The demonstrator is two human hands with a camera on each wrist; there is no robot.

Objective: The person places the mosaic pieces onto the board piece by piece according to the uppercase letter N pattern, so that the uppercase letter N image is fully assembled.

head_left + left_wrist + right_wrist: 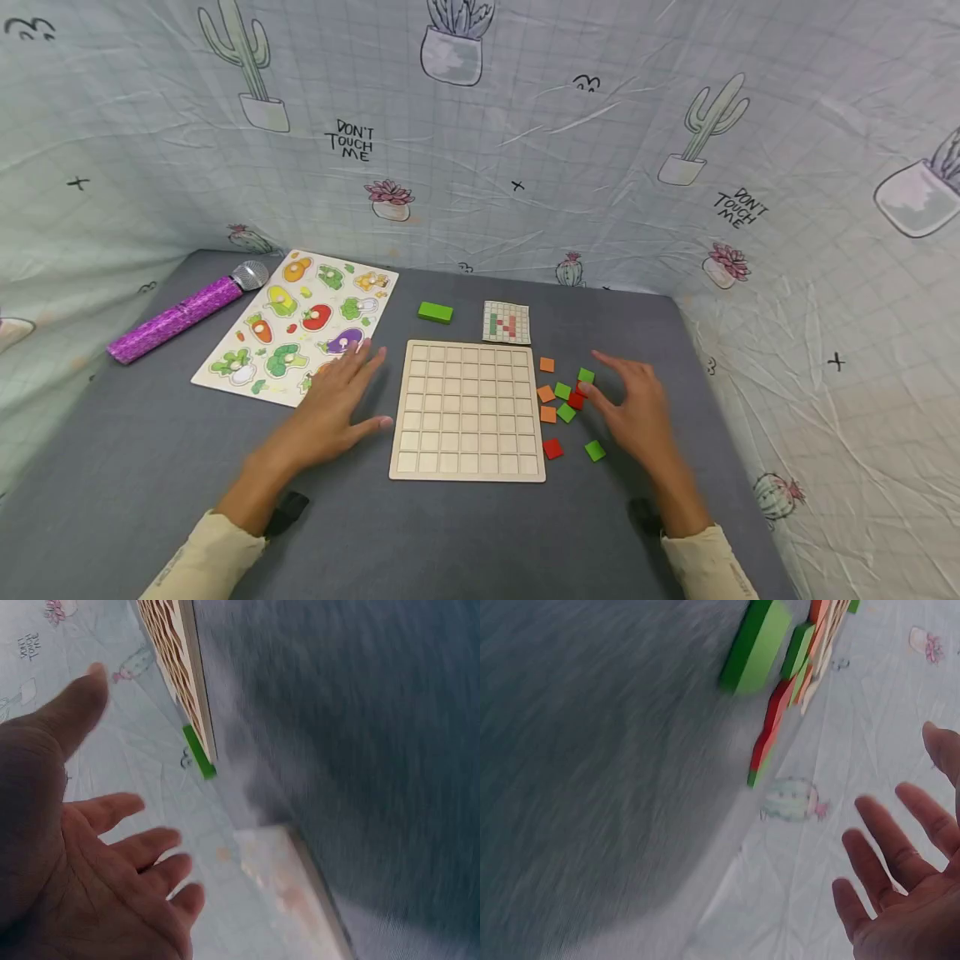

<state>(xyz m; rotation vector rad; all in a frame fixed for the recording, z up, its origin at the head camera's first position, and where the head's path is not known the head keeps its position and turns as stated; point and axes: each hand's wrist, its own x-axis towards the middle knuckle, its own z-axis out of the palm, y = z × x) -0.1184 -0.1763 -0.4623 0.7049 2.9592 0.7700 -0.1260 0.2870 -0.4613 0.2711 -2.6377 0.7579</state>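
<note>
A square wooden grid board (469,411) lies in the middle of the grey table, its cells bare. My left hand (336,407), fingers spread and holding nothing, hovers left of the board by the vegetable picture sheet (262,329). To the right of the board are small square tiles: orange tiles (548,414), red tiles (552,449) and green tiles (595,451). Next to them is my right hand (637,412), thumb and fingers apart; its thumb tip overlaps a red tile in the head view, and I cannot tell whether they touch. The right wrist view shows its fingers (889,840) loosely extended.
Behind the board lie a green rectangular block (436,312) and a small card (507,322) printed with a coloured grid pattern. A purple glittery microphone (180,318) rests at the far left. Patterned cloth (480,167) hangs behind and along the table's sides.
</note>
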